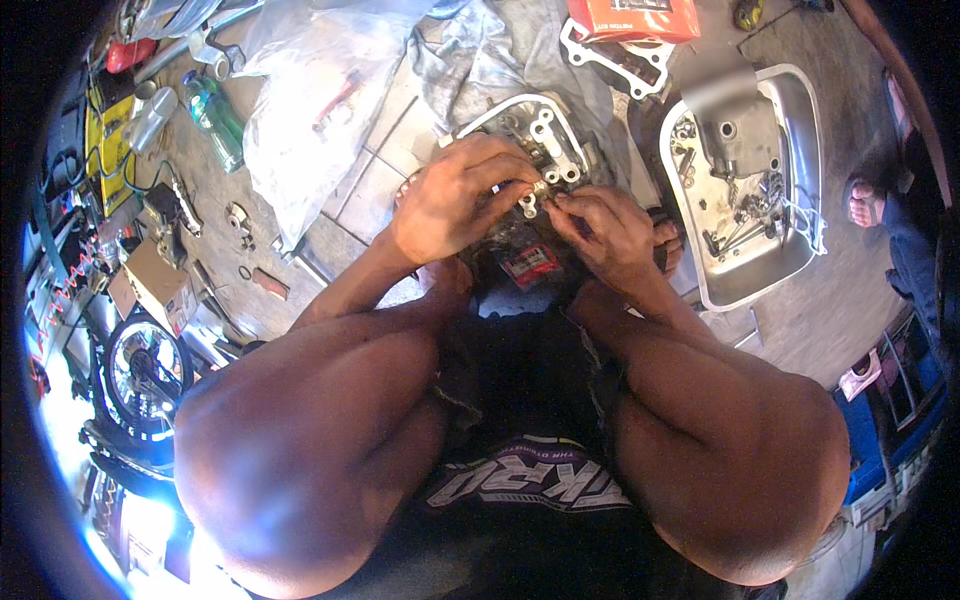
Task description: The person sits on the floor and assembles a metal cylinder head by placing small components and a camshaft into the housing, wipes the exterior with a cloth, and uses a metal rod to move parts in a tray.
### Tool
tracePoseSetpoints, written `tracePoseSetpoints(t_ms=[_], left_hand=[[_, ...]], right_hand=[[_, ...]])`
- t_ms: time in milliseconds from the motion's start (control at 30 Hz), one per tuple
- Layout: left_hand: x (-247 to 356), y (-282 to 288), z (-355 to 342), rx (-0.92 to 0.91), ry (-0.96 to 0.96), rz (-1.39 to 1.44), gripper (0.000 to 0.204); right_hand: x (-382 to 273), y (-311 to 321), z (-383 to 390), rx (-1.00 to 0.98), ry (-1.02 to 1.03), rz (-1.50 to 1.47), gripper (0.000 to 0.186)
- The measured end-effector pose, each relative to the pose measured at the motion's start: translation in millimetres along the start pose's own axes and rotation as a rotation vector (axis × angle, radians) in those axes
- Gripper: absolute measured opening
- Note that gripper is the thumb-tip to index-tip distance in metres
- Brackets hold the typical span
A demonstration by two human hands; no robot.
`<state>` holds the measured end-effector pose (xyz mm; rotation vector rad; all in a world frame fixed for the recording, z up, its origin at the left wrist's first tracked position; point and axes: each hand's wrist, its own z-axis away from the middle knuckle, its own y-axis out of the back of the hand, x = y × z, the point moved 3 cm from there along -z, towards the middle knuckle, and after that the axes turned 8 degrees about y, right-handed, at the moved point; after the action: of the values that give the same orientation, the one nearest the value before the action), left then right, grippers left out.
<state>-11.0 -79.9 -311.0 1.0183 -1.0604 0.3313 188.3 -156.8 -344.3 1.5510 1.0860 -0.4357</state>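
Between my knees, an engine cylinder head (562, 150) with a pale metal rim lies on the floor. My left hand (458, 190) reaches over its near side, thumb and forefinger closed on a small brass-coloured metal part (540, 188). From the other side my right hand (610, 232) meets it, fingertips pinched at the same part. The part's exact kind is too small to make out, and the fingers cover some of it. Just below the hands lies a small red packet (530, 266).
Right of me stands a steel basin (712, 290) holding loose engine parts. A gasket (640, 82) and an orange-red box (625, 20) lie ahead, beside a grey cloth (465, 75). Leftward are clear plastic sheeting (290, 135) and a green bottle (213, 122). Another person's foot (865, 203) is far right.
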Motion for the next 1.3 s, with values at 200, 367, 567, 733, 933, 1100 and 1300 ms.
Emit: tracePoseSetpoints(t_ms=[200, 367, 567, 733, 933, 1100, 1300], left_hand=[[-1, -3, 2, 0.008, 0.066, -0.003, 0.018], [0, -5, 1, 0.003, 0.082, 0.003, 0.02], [1, -6, 7, 0.049, 0.036, -0.044, 0.021], [0, -4, 7, 0.043, 0.08, -0.024, 0.02], [-1, 6, 15, 0.084, 0.091, -0.127, 0.018], [2, 7, 18, 0.156, 0.13, -0.042, 0.016], [4, 7, 10, 0.157, 0.052, -0.073, 0.018]], right_hand=[[4, -3, 4, -0.032, -0.002, 0.052, 0.025], [8, -4, 4, -0.043, -0.043, 0.052, 0.023], [4, 0, 0, -0.049, -0.073, 0.032, 0.024], [10, 11, 7, -0.059, -0.188, -0.048, 0.023], [17, 52, 30, 0.1, -0.517, -0.009, 0.018], [39, 105, 60, 0.398, -0.756, 0.163, 0.015], [76, 170, 131, 0.423, -1.048, 0.539, 0.017]])
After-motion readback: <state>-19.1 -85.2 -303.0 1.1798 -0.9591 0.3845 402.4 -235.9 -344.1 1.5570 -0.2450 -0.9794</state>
